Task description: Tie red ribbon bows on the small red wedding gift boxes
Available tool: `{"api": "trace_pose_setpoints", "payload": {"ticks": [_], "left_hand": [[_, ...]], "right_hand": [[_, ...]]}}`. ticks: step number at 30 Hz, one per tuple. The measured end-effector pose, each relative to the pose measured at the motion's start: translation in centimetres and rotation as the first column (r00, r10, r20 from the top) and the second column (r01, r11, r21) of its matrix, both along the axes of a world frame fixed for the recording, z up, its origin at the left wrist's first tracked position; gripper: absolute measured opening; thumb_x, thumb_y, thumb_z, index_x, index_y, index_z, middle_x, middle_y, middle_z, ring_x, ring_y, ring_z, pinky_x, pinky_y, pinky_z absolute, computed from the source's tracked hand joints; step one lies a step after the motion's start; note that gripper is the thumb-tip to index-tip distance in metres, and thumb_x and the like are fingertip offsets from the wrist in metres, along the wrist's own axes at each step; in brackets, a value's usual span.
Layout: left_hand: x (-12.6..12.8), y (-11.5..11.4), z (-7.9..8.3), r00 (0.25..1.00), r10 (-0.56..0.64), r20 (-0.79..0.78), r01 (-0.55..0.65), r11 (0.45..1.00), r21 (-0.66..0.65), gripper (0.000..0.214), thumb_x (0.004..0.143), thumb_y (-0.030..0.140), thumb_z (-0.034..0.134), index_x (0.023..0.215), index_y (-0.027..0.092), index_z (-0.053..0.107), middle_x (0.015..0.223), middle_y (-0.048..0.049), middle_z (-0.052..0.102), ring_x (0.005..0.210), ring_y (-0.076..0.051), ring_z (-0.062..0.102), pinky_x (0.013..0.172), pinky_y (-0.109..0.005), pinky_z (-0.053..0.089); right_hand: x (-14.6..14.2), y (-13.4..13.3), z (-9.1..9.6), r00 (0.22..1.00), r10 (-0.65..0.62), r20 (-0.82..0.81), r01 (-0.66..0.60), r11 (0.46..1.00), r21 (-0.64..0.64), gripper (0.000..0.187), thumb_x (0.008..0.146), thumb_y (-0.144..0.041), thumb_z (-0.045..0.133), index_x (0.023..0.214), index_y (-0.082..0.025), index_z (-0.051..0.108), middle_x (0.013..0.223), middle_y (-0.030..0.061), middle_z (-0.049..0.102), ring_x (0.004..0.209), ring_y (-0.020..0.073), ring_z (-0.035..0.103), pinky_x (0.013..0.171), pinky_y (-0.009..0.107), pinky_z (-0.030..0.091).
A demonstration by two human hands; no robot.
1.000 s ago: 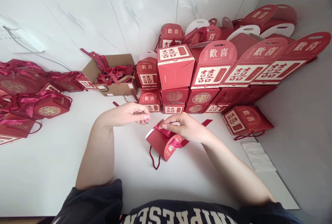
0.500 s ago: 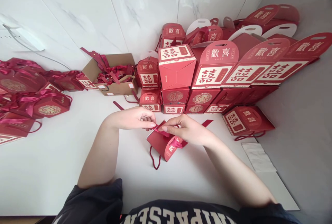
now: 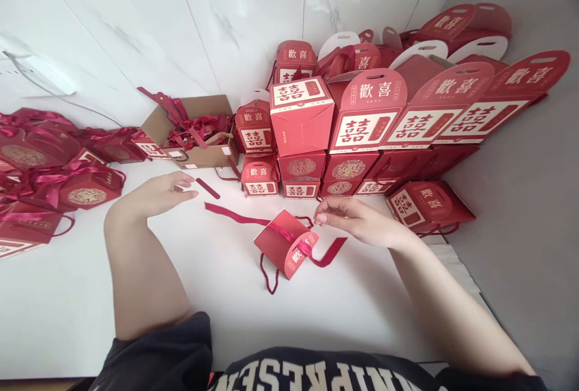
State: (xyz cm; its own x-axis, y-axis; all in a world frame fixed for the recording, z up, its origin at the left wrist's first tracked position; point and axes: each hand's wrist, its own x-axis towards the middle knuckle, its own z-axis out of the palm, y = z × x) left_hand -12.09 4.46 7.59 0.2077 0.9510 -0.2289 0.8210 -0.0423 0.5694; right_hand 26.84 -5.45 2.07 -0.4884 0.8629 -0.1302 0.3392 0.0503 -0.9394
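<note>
A small red gift box (image 3: 279,250) lies tilted on the white tabletop (image 3: 67,306) in front of me, its dark cord handle (image 3: 268,276) trailing toward me. A dark red ribbon (image 3: 235,215) runs across the box, one end stretched left on the table and the other end curling at the right. My right hand (image 3: 355,221) hovers just right of and behind the box, fingers loosely apart and holding nothing. My left hand (image 3: 158,192) is out to the left with fingers extended flat, close to a short red strip (image 3: 208,188).
A brown cardboard box (image 3: 199,131) full of red ribbons stands at the back. Stacks of red gift boxes (image 3: 362,125) line the wall to the right. Ribbon-tied red boxes (image 3: 85,189) crowd the left edge. A flat red bag (image 3: 425,205) lies at right.
Both hands have let go of the ribbon and drawn apart, the left far to the left, the right slightly right. The ribbon now lies stretched out on the table.
</note>
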Motion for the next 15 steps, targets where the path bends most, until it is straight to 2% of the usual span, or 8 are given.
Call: {"api": "trace_pose_setpoints", "payload": {"ticks": [2,3,4,5,7,10,13,15], "left_hand": [[1.6,-0.4,-0.1,0.998,-0.041,-0.040,0.042,0.999,0.033,0.041,0.076,0.054,0.063,0.103,0.023,0.065,0.112,-0.0061,0.067,0.108,-0.027,0.060,0.089,-0.034,0.050],[2.8,-0.7,-0.2,0.990,-0.138,-0.015,0.138,0.990,0.018,0.043,0.078,0.053,0.062,0.111,0.024,0.063,0.120,-0.0058,0.064,0.113,-0.026,0.058,0.097,-0.035,0.047],[4.2,-1.0,-0.5,0.958,-0.284,0.049,0.286,0.958,-0.023,0.043,0.081,0.050,0.061,0.116,0.025,0.061,0.126,-0.0059,0.061,0.118,-0.025,0.055,0.103,-0.036,0.042],[5.5,-1.3,-1.0,0.896,-0.425,0.127,0.436,0.897,-0.075,0.045,0.082,0.047,0.060,0.121,0.025,0.058,0.131,-0.0063,0.058,0.123,-0.024,0.052,0.106,-0.036,0.039],[7.7,-2.0,-2.1,0.783,-0.565,0.262,0.608,0.783,-0.129,0.049,0.080,0.042,0.065,0.124,0.023,0.054,0.133,-0.0085,0.055,0.126,-0.024,0.049,0.107,-0.037,0.038],[9.6,-2.8,-4.2,0.743,-0.585,0.325,0.649,0.749,-0.135,0.054,0.070,0.038,0.076,0.116,0.021,0.054,0.123,-0.0086,0.059,0.117,-0.024,0.054,0.100,-0.036,0.042],[10.1,-3.7,-5.5,0.794,-0.532,0.292,0.589,0.792,-0.160,0.045,0.069,0.041,0.076,0.101,0.019,0.053,0.101,-0.0048,0.061,0.093,-0.021,0.059,0.080,-0.031,0.047],[10.4,-4.2,-5.9,0.850,-0.471,0.236,0.512,0.845,-0.156,0.041,0.072,0.047,0.072,0.092,0.019,0.049,0.083,0.0000,0.057,0.075,-0.016,0.056,0.064,-0.026,0.042]], "right_hand": [[0.4,-0.6,-0.8,0.999,-0.001,0.048,0.002,1.000,-0.011,0.036,0.092,-0.052,0.050,0.092,-0.019,0.062,0.089,0.0030,0.065,0.083,0.0175,0.058,0.076,0.029,0.043],[0.4,-1.0,-1.0,0.998,-0.001,0.063,0.003,1.000,-0.022,0.037,0.092,-0.053,0.048,0.090,-0.019,0.062,0.087,0.0027,0.064,0.081,0.0171,0.057,0.075,0.029,0.042],[0.4,-1.5,-1.2,0.998,0.002,0.070,0.001,0.999,-0.037,0.039,0.093,-0.054,0.046,0.087,-0.018,0.062,0.085,0.0025,0.064,0.079,0.0166,0.056,0.073,0.028,0.042],[0.2,-1.9,-1.4,0.997,0.005,0.073,-0.002,0.999,-0.052,0.041,0.093,-0.054,0.045,0.086,-0.018,0.062,0.083,0.0022,0.063,0.077,0.0161,0.056,0.071,0.028,0.041],[-0.4,-2.9,-1.5,0.997,0.004,0.073,0.001,0.998,-0.069,0.043,0.093,-0.056,0.044,0.085,-0.018,0.063,0.079,0.0017,0.063,0.073,0.0154,0.055,0.067,0.027,0.040],[-1.5,-4.1,-1.7,0.997,-0.037,0.065,0.039,0.999,-0.029,0.041,0.090,-0.056,0.050,0.088,-0.018,0.064,0.079,0.0018,0.064,0.072,0.0158,0.055,0.067,0.027,0.041],[-2.6,-4.8,-2.0,0.993,-0.109,0.043,0.108,0.993,0.043,0.037,0.086,-0.055,0.057,0.089,-0.019,0.065,0.087,0.0035,0.067,0.080,0.0176,0.059,0.072,0.028,0.043],[-3.1,-4.9,-2.2,0.986,-0.163,0.022,0.162,0.985,0.066,0.035,0.085,-0.054,0.060,0.090,-0.020,0.064,0.095,0.0042,0.067,0.086,0.0187,0.060,0.075,0.028,0.044]]}}
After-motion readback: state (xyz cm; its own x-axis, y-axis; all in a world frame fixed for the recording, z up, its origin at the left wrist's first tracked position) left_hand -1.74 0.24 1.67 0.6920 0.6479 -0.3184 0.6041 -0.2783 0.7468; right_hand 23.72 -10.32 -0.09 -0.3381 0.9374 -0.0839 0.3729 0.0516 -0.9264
